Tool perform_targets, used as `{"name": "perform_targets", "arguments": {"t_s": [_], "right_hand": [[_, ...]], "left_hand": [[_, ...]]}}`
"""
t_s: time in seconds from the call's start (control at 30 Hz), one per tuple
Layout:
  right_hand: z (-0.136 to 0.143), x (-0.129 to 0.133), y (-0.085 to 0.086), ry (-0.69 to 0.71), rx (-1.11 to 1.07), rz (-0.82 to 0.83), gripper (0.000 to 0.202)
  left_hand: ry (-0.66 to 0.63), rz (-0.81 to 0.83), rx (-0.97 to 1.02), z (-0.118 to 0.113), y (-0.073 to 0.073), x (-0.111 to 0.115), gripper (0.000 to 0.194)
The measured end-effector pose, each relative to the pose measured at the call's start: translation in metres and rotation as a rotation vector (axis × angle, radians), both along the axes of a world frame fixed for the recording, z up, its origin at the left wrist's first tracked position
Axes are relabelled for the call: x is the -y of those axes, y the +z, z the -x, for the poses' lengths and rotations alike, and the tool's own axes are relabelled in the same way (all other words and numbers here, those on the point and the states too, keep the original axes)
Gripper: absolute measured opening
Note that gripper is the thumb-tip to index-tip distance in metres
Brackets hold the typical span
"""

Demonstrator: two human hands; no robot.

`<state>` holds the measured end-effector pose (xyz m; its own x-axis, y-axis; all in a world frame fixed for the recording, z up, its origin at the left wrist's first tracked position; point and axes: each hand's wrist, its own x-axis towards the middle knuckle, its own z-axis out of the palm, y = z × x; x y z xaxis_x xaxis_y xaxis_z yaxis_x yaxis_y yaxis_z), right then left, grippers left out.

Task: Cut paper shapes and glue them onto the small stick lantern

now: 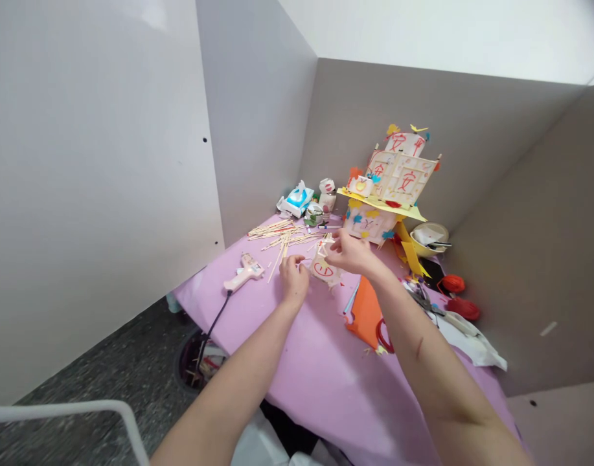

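A small white paper lantern (324, 272) with a red drawing on its front stands over the pink tablecloth, with thin sticks at its top. My right hand (350, 252) is closed at its upper right edge, fingers bent around that corner. Just left of the lantern is my left hand (294, 279), its fingers loosely curled and apart, holding nothing that I can see. Behind lies a loose pile of thin wooden sticks (272, 228). To the left rests a pale hot glue gun (245, 272) with a dark cord.
A large tiered paper lantern (398, 175) stands at the back right, near a yellow bowl (430, 239). Wet wipes (297, 198) sit at the back left. Orange sheets (365, 314), red yarn (462, 307) and scissors (420, 298) lie right. Grey partitions (423, 110) enclose the table.
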<state>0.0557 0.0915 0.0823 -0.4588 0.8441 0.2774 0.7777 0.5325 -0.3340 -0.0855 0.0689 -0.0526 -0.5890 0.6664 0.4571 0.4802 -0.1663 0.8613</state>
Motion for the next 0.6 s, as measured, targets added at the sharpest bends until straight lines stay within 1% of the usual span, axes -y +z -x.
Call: {"name": "perform_targets", "arguments": {"t_s": [0.1,0.17,0.23,0.3,0.4,0.47,0.53,0.6], "right_hand": [[-0.022,0.008,0.002,-0.046,-0.284,-0.108,0.046],[-0.039,0.017,-0.006,-0.099,-0.476,-0.173,0.042],[-0.055,0.028,-0.024,-0.163,-0.645,-0.189,0.034],[-0.066,0.04,-0.05,-0.221,-0.768,-0.153,0.027],[-0.072,0.057,-0.092,-0.294,-0.846,-0.054,0.02],[-0.07,0.065,-0.111,-0.333,-0.855,0.006,0.018],[-0.064,0.071,-0.118,-0.339,-0.832,0.007,0.019],[-0.056,0.075,-0.115,-0.295,-0.794,-0.03,0.021]], "left_hand": [[-0.029,0.032,0.011,0.0,-0.003,-0.001,0.033],[-0.064,0.062,0.004,-0.001,-0.006,-0.002,0.034],[-0.107,0.089,-0.021,-0.004,-0.009,-0.001,0.033],[-0.144,0.098,-0.057,-0.006,-0.008,0.001,0.031],[-0.154,0.072,-0.108,-0.007,-0.002,0.007,0.033],[-0.13,-0.019,-0.157,-0.008,0.004,0.012,0.035],[-0.104,-0.145,-0.232,-0.009,0.009,0.016,0.029],[-0.089,-0.222,-0.313,-0.01,0.012,0.019,0.018]]}}
